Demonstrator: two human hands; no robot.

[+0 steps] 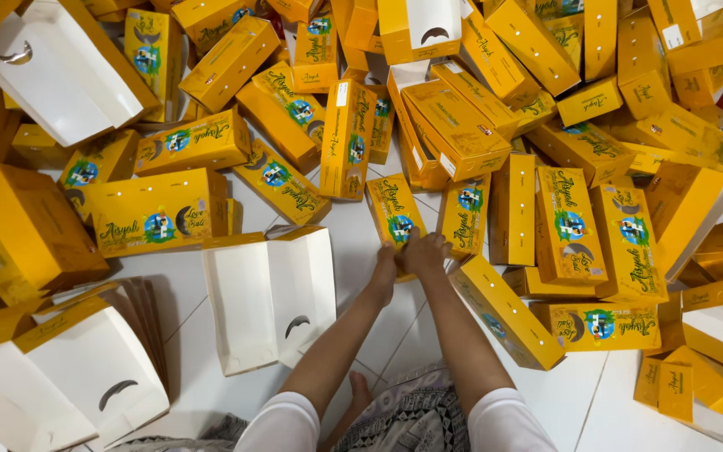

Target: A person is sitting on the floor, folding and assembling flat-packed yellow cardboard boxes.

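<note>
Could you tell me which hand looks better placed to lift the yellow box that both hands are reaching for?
Probably the right hand: its fingers lie on the near end of the yellow box, while the left hand sits lower, beside the box's near left edge. How firmly either grips cannot be told.

Bright even light, sharp, wide-angle bowing

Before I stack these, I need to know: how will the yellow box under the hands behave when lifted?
The yellow box is thin folded cardboard, so probably light and flexible under a squeeze. Flat sides mean it should slide on the tiled floor, not roll. Both hands, left and right, touch its near end.
</note>
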